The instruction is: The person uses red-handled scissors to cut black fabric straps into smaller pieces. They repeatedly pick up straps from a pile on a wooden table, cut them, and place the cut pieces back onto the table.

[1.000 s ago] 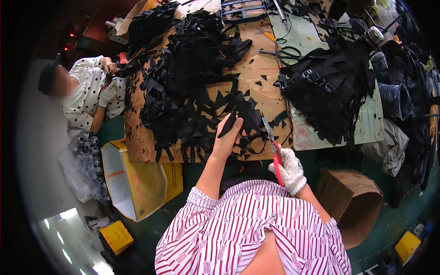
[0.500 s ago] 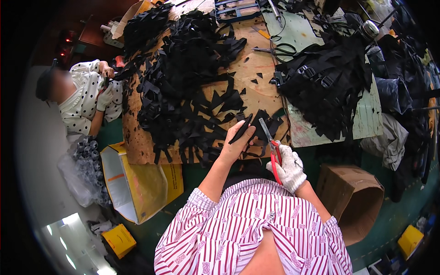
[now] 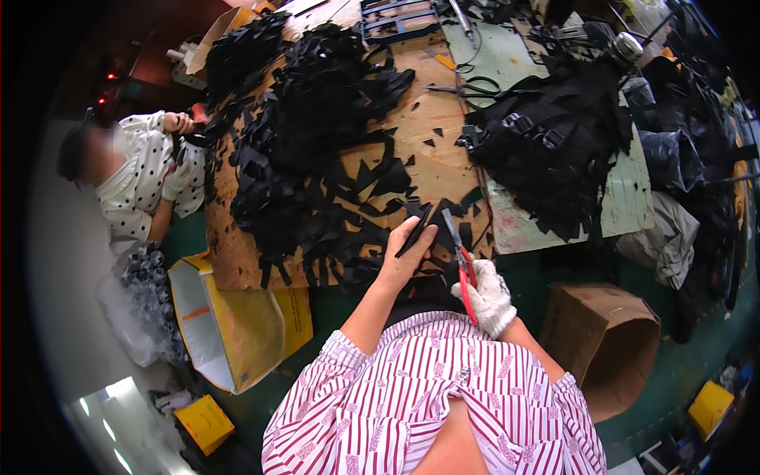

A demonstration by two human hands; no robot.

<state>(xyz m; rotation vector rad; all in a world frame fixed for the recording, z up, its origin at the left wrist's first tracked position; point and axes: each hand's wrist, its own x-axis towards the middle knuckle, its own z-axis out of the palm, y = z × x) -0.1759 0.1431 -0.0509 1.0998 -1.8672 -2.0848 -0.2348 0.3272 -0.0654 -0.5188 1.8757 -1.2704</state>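
Observation:
My left hand (image 3: 405, 253), bare, pinches a narrow, dark piece of black fabric (image 3: 414, 231) at the front part of the plywood tabletop (image 3: 434, 162). Just to its right, my right hand (image 3: 487, 297), in a white knit glove, grips red-handled scissors (image 3: 465, 277); their metal blades point up and away from me, close beside the fabric. Loose black cut strips and scraps (image 3: 317, 134) form a large heap beyond my left hand. On the pale green board at the right lies a pile of black strips with buckles (image 3: 554, 158).
Black-handled scissors (image 3: 479, 91) and a dark metal rack (image 3: 396, 20) lie farther back. A co-worker (image 3: 134, 174) works at the left edge. Below the table are a yellow-white open container (image 3: 237, 324), a cardboard box (image 3: 602, 340), clear plastic bags (image 3: 134, 309) and a yellow box (image 3: 202, 423).
My left hand has moved down and turned, the held fabric now appearing narrower. The scissors moved slightly left with my right hand. The co-worker's hands shifted; the whole view moved a little.

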